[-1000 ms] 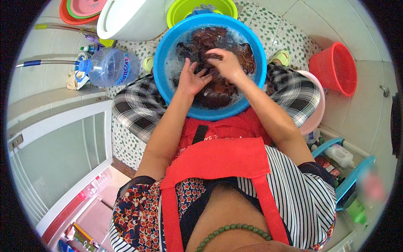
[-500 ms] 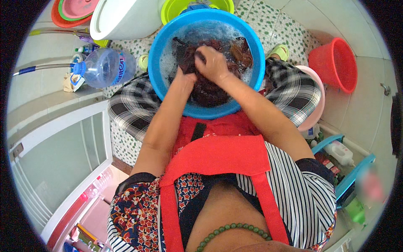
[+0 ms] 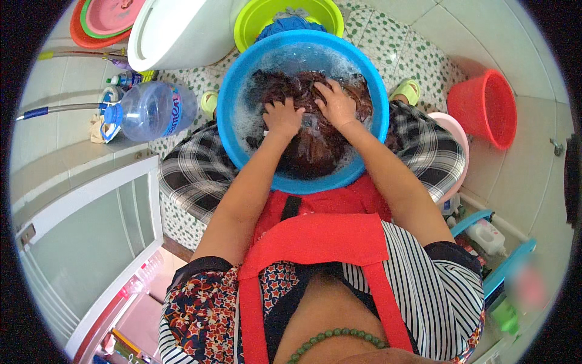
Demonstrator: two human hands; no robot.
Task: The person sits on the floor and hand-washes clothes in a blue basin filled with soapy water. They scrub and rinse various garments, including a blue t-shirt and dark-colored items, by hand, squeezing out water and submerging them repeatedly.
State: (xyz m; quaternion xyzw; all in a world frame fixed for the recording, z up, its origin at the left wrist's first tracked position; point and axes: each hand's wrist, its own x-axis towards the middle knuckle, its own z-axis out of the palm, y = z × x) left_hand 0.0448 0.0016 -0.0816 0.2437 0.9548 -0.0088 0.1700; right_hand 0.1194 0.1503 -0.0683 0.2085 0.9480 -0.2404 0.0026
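A round blue basin (image 3: pixel 229 124) stands between my knees, filled with sudsy water. Dark brown wet cloth (image 3: pixel 312 151) lies soaking in it, partly under the surface. My left hand (image 3: pixel 283 118) rests on the cloth near the middle of the basin, its fingers spread. Just right of it and slightly farther away, my right hand (image 3: pixel 336 104) presses on the cloth with its fingers apart. Neither hand is closed round anything. Foam floats along the basin's left side.
Behind the blue basin sits a lime-green basin (image 3: pixel 245 27) with blue cloth (image 3: pixel 291 27) in it. A red bucket (image 3: pixel 479 109) stands at the right wall, a pink basin (image 3: pixel 456 130) beside my right knee. A large clear bottle (image 3: pixel 148 112) and white tub (image 3: pixel 182 36) are at left.
My hands were together, gripping bunched dark cloth at the basin's middle. Now they are apart and spread on the cloth, the right one farther right.
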